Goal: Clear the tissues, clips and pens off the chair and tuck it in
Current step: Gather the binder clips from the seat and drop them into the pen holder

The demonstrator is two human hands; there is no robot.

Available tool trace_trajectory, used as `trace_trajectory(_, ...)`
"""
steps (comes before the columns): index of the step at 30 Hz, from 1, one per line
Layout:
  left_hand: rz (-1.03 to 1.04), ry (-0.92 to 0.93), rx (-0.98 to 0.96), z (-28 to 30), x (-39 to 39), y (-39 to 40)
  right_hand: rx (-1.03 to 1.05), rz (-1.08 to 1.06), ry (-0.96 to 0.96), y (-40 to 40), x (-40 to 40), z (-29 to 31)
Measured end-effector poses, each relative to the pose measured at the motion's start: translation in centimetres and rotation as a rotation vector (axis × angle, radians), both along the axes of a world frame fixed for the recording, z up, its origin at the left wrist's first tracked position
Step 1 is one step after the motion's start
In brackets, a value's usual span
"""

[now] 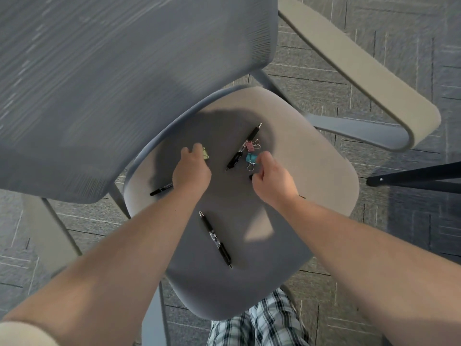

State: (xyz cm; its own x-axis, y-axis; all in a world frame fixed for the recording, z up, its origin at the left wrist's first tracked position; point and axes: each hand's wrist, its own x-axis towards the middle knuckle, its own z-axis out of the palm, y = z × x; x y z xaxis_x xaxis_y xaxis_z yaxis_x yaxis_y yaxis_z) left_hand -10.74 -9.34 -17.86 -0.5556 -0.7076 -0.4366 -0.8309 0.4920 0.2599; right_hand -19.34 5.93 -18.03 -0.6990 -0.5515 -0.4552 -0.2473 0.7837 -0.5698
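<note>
A grey office chair with a mesh backrest [119,83] and beige padded armrests stands on dark grey carpet tiles [389,28]; its wide cushioned seat [311,171] holds all the small items. The person's two bare forearms reach down over the seat from the near edge, above checked shorts [262,320]. The left hand [190,171] lies knuckles-up toward the backrest side, its fingers curled onto a pale green binder clip [205,154] at their tips; whether the clip is lifted I cannot tell. The right hand [273,179] has its fingertips pinched on a teal binder clip [251,159], with something small and dark tucked under the palm. A long black click pen [216,239] lies near the front of the seat between the forearms. A second black pen [245,146] lies diagonally beside the teal clip. A black marker pen [161,190] pokes out from under the left wrist. A pink binder clip [250,146] touches the second pen.
</note>
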Motion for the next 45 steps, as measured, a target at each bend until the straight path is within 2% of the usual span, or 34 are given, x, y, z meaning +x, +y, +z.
trace_trajectory(5,-0.036,-0.084,-0.049,-0.2,-1.4,-0.7,0.113,-0.086,0.012,-1.7,-2.4,-0.9)
trace_trajectory(12,-0.051,-0.022,-0.117,-2.1,-2.5,-1.2,0.186,-0.033,-0.061,-3.5,-2.9,-2.0)
trace_trajectory(16,-0.078,-0.068,-0.043,-2.9,-2.9,-1.4,0.198,-0.052,-0.131,-4.2,-2.7,-2.3)
trace_trajectory(22,0.010,-0.087,0.050,-4.0,-3.5,-1.0,0.200,-0.047,-0.175,-4.3,-3.1,-2.3)
trace_trajectory(26,0.021,-0.089,0.047,-3.6,-3.9,-0.7,0.152,-0.038,-0.135,-3.6,-3.5,-2.0)
trace_trajectory(31,-0.022,0.004,-0.101,-2.8,-3.5,-1.2,0.120,-0.007,-0.078,-2.3,-4.2,-1.7)
trace_trajectory(34,0.003,-0.037,-0.161,-2.7,-2.4,-2.5,0.093,-0.026,-0.035,-1.6,-4.8,-1.4)
trace_trajectory(38,0.048,-0.181,-0.144,-2.8,-1.5,-3.2,0.080,-0.030,-0.006,-1.3,-5.2,-0.9)
trace_trajectory(45,0.064,-0.132,-0.092,-4.3,-1.3,-4.2,0.075,-0.111,0.055,-2.8,-5.3,-1.0)
